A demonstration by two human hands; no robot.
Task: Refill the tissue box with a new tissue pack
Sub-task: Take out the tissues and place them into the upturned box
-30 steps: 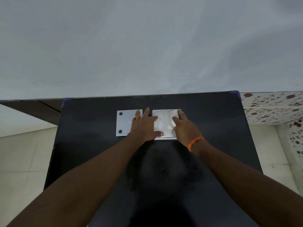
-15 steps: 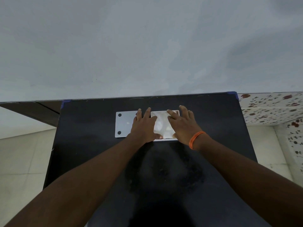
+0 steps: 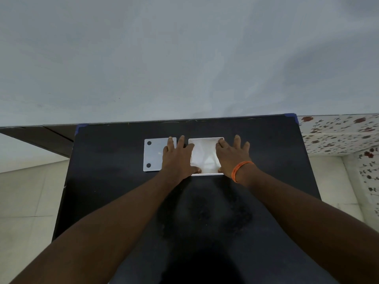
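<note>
A white square tissue box (image 3: 205, 174) lies open on the black table (image 3: 266, 152), with white tissues (image 3: 205, 156) showing inside it. My left hand (image 3: 178, 158) rests flat over the box's left edge, fingers spread, thumb at the near left corner. My right hand (image 3: 232, 156), with an orange band at the wrist, lies flat over the right edge, thumb at the near right corner. Neither hand closes around anything. A flat white cover plate (image 3: 153, 155) with two black dots lies just left of the box, partly under my left fingers.
The table's far edge meets a pale grey wall (image 3: 184, 58). Blue corner guards (image 3: 291, 116) mark the far corners. Tiled floor (image 3: 28, 197) lies left and right of the table, and flower-patterned tiles (image 3: 338, 130) stand at the right.
Both hands were pressing on the middle of the tissues. They have slid apart to the box's left and right edges, uncovering the tissues.
</note>
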